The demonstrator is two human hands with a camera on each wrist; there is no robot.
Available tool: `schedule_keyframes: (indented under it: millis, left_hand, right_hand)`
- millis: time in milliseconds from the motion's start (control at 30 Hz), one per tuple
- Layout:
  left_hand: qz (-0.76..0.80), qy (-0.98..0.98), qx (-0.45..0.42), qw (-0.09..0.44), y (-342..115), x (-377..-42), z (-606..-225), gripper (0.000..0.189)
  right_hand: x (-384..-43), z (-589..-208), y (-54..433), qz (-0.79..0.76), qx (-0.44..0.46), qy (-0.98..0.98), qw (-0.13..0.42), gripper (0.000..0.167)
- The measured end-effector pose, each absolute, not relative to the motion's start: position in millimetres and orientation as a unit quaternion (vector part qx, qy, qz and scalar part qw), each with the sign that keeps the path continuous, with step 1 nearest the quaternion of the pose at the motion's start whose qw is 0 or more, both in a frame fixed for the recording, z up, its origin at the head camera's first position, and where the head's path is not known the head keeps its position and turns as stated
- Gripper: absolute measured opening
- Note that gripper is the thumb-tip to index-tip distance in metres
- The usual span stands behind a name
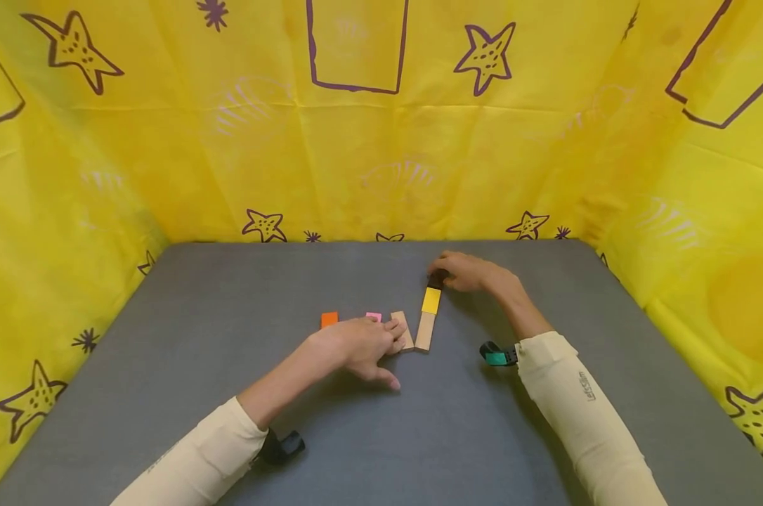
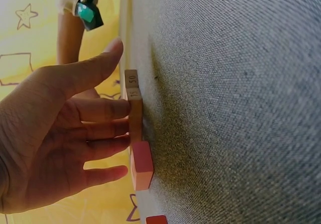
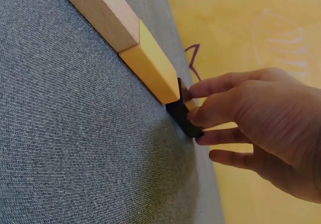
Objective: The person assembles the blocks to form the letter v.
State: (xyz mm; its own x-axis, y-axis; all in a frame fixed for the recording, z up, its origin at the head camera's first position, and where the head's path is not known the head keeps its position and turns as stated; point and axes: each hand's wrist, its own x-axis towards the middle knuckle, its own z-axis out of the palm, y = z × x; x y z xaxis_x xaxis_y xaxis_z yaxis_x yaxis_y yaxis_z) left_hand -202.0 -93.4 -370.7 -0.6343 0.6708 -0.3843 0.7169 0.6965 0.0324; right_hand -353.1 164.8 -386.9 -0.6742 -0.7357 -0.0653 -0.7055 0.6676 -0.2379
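My right hand (image 1: 462,271) pinches a black block (image 3: 181,117) between thumb and fingers at the far end of a slanted row. Against the black block stands a yellow block (image 1: 431,301), followed by a plain wooden block (image 1: 424,332) nearer me. A second wooden block (image 1: 402,323) leans the other way, so the two wooden ones meet in a V at their near ends. My left hand (image 1: 367,344) has its fingers extended, with fingertips right at that second wooden block; its thumb is spread away. Beside those fingers sits a pink block (image 2: 142,163), partly hidden in the head view.
An orange block (image 1: 329,319) lies left of the pink one, partly behind my left hand. A red block face (image 2: 156,219) shows at the bottom of the left wrist view. Grey cloth (image 1: 483,436) covers the table; a yellow patterned curtain (image 1: 356,154) borders its back and sides.
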Motion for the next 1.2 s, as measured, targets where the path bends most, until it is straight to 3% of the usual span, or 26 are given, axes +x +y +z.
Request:
schedule_keyframes:
  millis: [1200]
  left_hand:
    - [-0.042, 0.903, 0.381, 0.195, -96.3, -202.2, -372.4, 0.087]
  right_hand:
    - [-343.1, -389.6, 166.1, -0.105, -0.406, 0.904, 0.076, 0.038]
